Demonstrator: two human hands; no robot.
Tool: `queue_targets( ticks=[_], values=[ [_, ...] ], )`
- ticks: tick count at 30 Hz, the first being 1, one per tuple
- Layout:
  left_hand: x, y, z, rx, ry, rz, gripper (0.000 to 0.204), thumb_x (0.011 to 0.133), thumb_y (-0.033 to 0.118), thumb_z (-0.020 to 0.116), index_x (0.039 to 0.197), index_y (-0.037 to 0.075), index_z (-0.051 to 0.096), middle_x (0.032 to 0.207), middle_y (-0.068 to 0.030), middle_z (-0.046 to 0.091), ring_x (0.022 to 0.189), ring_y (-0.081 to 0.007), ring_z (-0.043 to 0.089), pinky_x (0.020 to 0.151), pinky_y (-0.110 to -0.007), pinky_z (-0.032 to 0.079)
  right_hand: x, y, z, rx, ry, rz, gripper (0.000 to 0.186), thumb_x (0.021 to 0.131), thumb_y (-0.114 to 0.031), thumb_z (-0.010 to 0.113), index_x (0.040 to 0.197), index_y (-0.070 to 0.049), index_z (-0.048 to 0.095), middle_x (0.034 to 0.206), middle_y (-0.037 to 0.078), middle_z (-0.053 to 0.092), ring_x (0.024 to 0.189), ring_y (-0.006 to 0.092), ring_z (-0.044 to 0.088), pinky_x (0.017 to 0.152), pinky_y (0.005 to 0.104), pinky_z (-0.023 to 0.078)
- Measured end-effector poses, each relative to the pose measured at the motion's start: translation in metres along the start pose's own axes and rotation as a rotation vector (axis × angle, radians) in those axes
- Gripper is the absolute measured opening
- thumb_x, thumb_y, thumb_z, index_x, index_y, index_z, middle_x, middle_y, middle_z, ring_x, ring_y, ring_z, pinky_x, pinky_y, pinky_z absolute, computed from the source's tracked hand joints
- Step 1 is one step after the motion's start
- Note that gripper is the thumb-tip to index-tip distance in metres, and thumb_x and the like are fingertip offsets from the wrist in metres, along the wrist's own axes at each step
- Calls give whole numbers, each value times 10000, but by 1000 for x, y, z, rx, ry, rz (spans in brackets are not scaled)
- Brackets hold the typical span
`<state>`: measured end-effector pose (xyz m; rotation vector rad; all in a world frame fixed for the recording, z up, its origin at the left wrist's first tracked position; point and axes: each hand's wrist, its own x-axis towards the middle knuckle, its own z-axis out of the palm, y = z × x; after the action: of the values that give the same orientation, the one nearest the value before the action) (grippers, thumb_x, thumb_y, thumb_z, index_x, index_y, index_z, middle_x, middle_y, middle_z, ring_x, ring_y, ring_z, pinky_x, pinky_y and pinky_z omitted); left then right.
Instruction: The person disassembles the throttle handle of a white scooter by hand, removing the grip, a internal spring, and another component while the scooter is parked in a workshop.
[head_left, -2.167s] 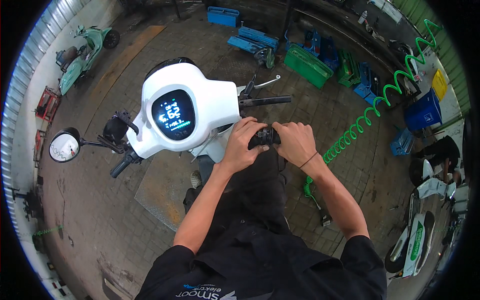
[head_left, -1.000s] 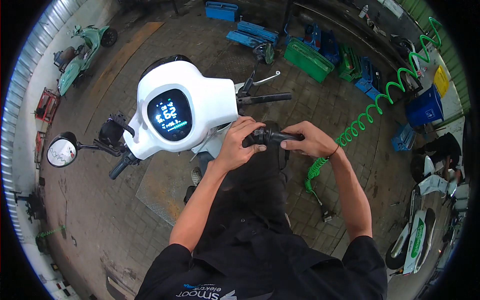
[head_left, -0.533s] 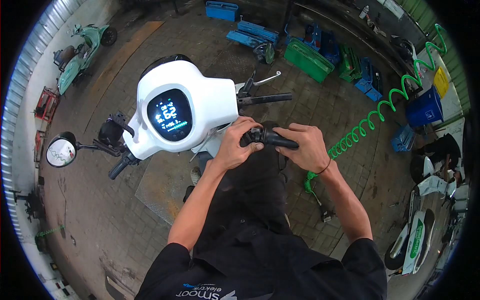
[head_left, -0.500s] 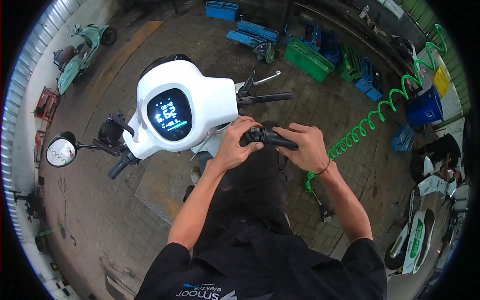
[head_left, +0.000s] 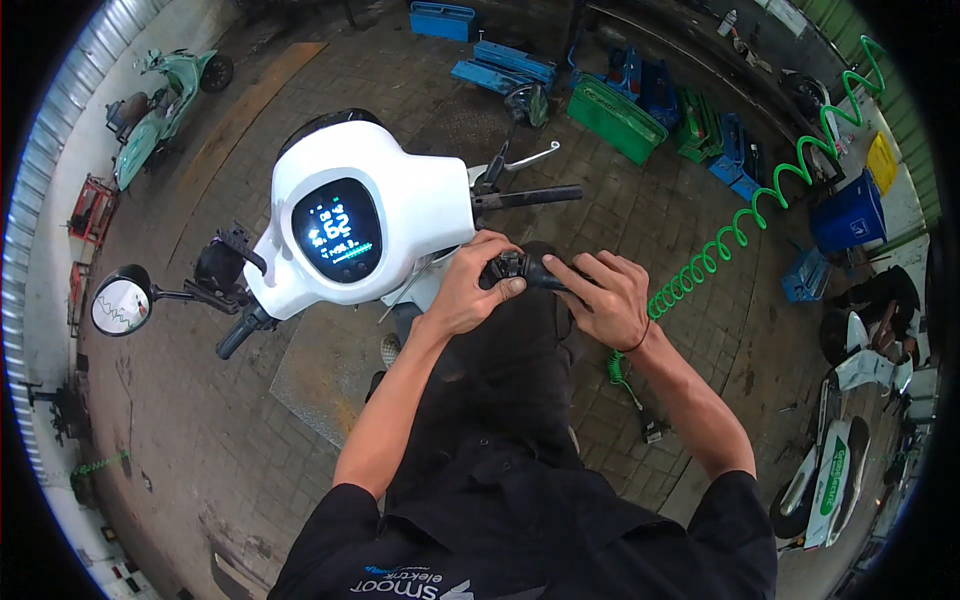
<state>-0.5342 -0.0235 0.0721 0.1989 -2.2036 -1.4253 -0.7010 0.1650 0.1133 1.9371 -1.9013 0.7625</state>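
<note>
A black throttle grip with a switch housing [head_left: 515, 267] is held between my hands, over my dark trousers. My left hand [head_left: 468, 290] is closed round the housing, thumb along its near side. On the tube end, my right hand [head_left: 610, 295] has its fingers bent and pressed against the black rubber, partly covering it. Just to the left stands a white scooter front [head_left: 410, 200] with a lit display [head_left: 337, 230], a bare black handlebar end [head_left: 528, 197] and a silver lever [head_left: 535, 158].
Blue toolboxes [head_left: 502, 75] and green toolboxes [head_left: 617, 120] line the back. A coiled green hose [head_left: 690, 280] runs at my right, near a blue bin [head_left: 848, 215]. A mint scooter [head_left: 160, 120] stands at left; another person [head_left: 880, 300] is at a white scooter on the right.
The tube end, hidden under my right hand earliest, showed afterward and is now partly covered again. My right fingers have shifted and curled higher over it. My left hand has moved slightly left.
</note>
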Motion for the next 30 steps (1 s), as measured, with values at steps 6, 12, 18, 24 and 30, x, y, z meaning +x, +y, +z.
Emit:
queue_targets(
  ticks=[6, 12, 18, 24, 30],
  values=[
    [3, -1, 0, -29, -9, -21, 628, 913, 510, 771, 1140, -70, 690, 1132, -168, 648, 1087, -318, 626, 1005, -413, 456, 0, 2, 4, -95, 69, -60, 583, 662, -121, 798, 1242, -176, 784, 818, -12, 536, 689, 173, 554, 588, 340, 453],
    [5, -1, 2, -43, -7, -52, 566, 909, 436, 797, 1154, -62, 686, 1122, -156, 650, 1075, -306, 624, 992, -400, 455, -3, 3, 7, -149, 123, -81, 579, 673, -114, 777, 1244, -208, 789, 842, -26, 556, 701, 162, 548, 593, 334, 450],
    [4, 1, 3, 11, 37, 68, 533, 879, 355, 838, 1204, -36, 679, 1135, -149, 666, 1096, -297, 631, 995, -399, 465, 4, -2, -2, 19, 15, 99, 569, 675, -165, 834, 1241, -168, 780, 845, 11, 572, 739, 215, 617, 628, 369, 489],
    [0, 7, -3, -51, -40, 29, 535, 786, 194, 889, 1248, 7, 694, 1206, -118, 695, 1155, -277, 645, 1053, -391, 464, 6, 16, -21, 441, -278, 299, 495, 847, -268, 845, 1299, -99, 732, 957, 66, 676, 822, 217, 680, 687, 351, 535],
    [-2, 4, -8, -94, -76, -32, 584, 690, 43, 880, 1249, 33, 713, 1232, -90, 721, 1187, -260, 653, 1099, -393, 456, -1, 23, -31, 1877, -698, 1074, 633, 1077, -397, 621, 1556, -24, 439, 997, 173, 695, 537, 88, 544, 412, 221, 394]
  ],
)
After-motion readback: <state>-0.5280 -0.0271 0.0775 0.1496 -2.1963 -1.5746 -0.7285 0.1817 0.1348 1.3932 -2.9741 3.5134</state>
